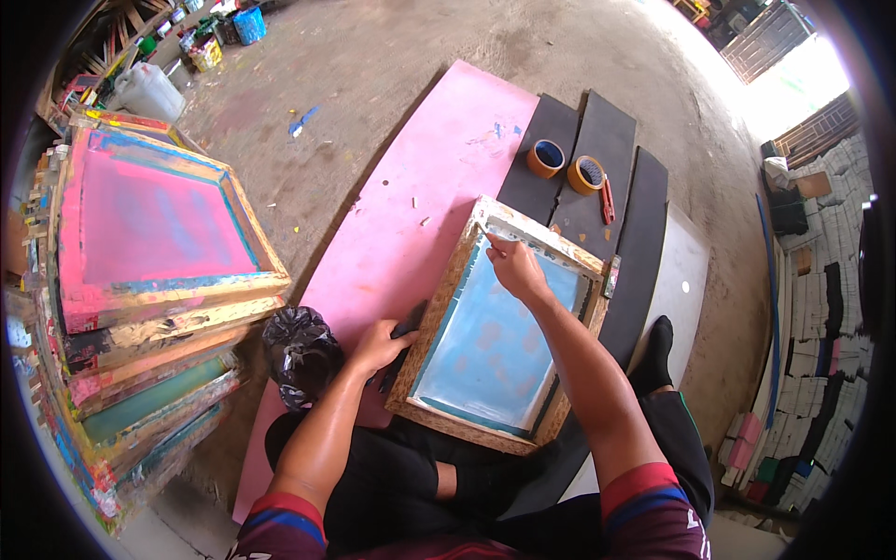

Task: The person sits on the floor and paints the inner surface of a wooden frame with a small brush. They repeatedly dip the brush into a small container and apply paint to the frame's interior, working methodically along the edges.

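Note:
A wooden screen-printing frame (439, 322) with blue mesh (495, 327) rests tilted across my lap. My left hand (375, 347) is closed at its left side, thumb against the wood; the fingertips are partly hidden in dark shadow. Over the frame's far left corner, my right hand (519, 269) is closed in a pinch. A small, thin, pale piece (483, 228) shows at its fingertips, touching the corner, too small to name. Along the mesh border runs a darker teal edge, and pale patches mark its middle.
Two tape rolls (545, 159) (586, 175) and a red utility knife (608, 201) lie on black boards beyond the frame. A pink board (401, 205) lies underneath. At left are a black plastic bag (301, 355) and stacked paint-stained frames (168, 303). My foot (653, 355) is at right.

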`<action>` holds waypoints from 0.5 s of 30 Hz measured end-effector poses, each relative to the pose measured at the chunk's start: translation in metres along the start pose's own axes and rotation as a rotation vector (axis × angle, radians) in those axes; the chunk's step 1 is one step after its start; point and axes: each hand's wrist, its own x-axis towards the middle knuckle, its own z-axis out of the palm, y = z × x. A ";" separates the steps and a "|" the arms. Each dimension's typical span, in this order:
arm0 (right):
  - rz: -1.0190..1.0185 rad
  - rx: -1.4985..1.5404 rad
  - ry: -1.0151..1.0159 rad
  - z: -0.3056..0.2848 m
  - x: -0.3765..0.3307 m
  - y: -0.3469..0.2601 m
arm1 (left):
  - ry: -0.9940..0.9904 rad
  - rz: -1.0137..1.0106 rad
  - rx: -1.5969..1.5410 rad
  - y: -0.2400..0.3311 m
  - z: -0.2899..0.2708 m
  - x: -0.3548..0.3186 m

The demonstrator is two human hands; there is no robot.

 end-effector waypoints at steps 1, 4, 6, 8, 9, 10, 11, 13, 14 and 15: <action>-0.011 0.044 0.000 0.003 0.002 0.006 | -0.009 -0.023 -0.001 -0.002 -0.001 0.001; 0.064 0.312 -0.064 0.023 0.016 0.037 | 0.011 -0.017 0.045 -0.001 -0.002 0.000; 0.239 0.368 -0.157 0.006 0.008 0.011 | 0.018 -0.023 0.004 -0.007 -0.002 0.000; 0.092 0.242 -0.052 0.007 0.006 0.022 | -0.005 -0.021 -0.002 -0.006 0.000 0.002; -0.062 0.132 0.048 0.013 0.006 0.035 | -0.024 -0.020 0.008 -0.004 -0.001 0.003; -0.043 0.082 0.050 0.013 0.004 0.032 | -0.035 -0.024 0.017 -0.003 -0.003 0.003; -0.026 0.033 0.053 0.009 0.000 0.021 | -0.031 -0.022 0.016 -0.007 -0.004 0.003; -0.048 -0.040 0.099 0.008 -0.004 0.015 | -0.030 -0.016 0.014 -0.013 -0.003 0.005; -0.039 -0.043 0.082 0.008 -0.005 0.015 | -0.021 -0.011 0.009 -0.014 -0.002 0.006; -0.030 -0.045 0.065 0.007 -0.006 0.015 | -0.012 -0.006 0.005 -0.015 -0.002 0.006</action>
